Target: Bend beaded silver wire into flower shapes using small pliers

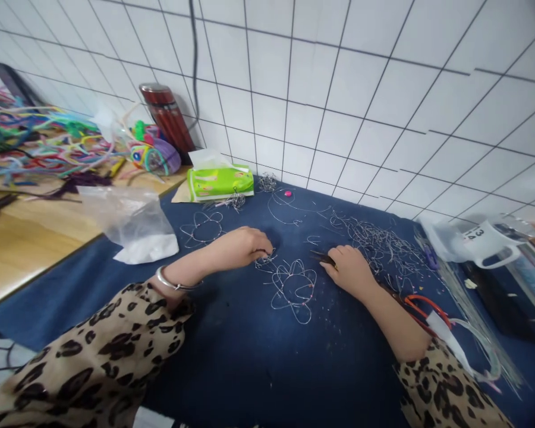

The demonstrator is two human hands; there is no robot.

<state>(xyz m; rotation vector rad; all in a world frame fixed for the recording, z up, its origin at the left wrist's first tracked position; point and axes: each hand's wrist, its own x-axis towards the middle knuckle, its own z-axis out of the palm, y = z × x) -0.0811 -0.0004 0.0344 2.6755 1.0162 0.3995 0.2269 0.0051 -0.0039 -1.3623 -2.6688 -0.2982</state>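
My left hand (241, 246) rests on the dark blue cloth (249, 356) with its fingers curled down on a small tangle of thin silver wire (266, 260). My right hand (348, 268) lies closed around a dark slim tool (323, 257) whose tip points left. Between the hands lies a flower-shaped wire piece (294, 288) with small beads. A second wire flower (203, 229) lies behind my left hand. Both forearms wear leopard-print sleeves, and a silver bangle (173, 282) circles my left wrist.
A heap of loose wire bits (374, 241) spreads right of my right hand. A green tissue pack (218, 181), a clear plastic bag (129, 223), a red flask (167, 119) and coloured pipe cleaners (49, 142) lie left. Red-handled pliers (423, 312) and a white container (477, 241) sit right, under a tiled wall.
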